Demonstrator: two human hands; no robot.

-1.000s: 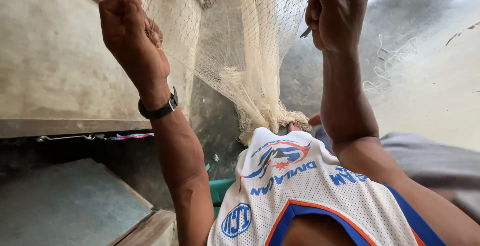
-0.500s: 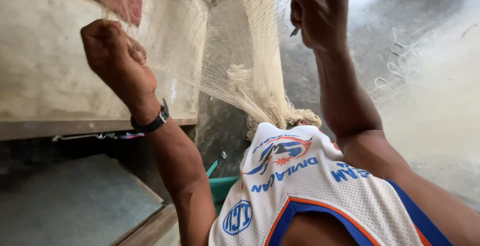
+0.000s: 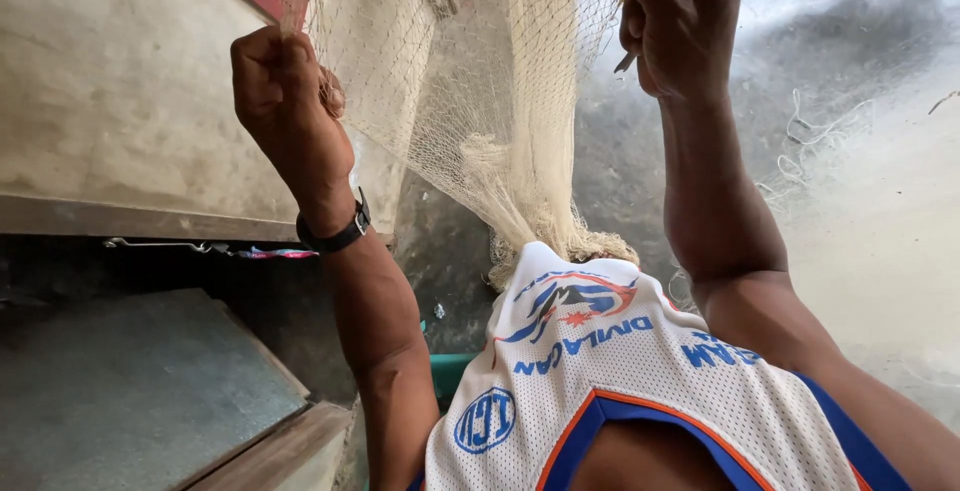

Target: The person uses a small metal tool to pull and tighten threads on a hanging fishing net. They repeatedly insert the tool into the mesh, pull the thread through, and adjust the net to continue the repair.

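At upper centre of the frame, we see a pale net (image 3: 470,101) hanging in a taut sheet and gathering into a bunch just above the white jersey (image 3: 620,371). Compared with a second ago, the left hand (image 3: 285,101) sits lower and further toward the middle, having slid down from the upper left corner, and the mesh between the two hands now spreads wider. We read that as the net being drawn open for closer work on a fresh section. That hand is a closed fist pinching the net's left edge, knuckles up, wrist bent back, a black watch (image 3: 335,236) on the forearm that rises steeply from lower centre. The right hand (image 3: 680,21), at the upper right, stays high and is also clenched, gripping a slim, pale tool (image 3: 628,59) whose tip pokes out below the fingers; the net runs just beside it. Its arm reaches nearly straight up. Loose thread (image 3: 810,151) lies on the grey floor (image 3: 880,241) at right.
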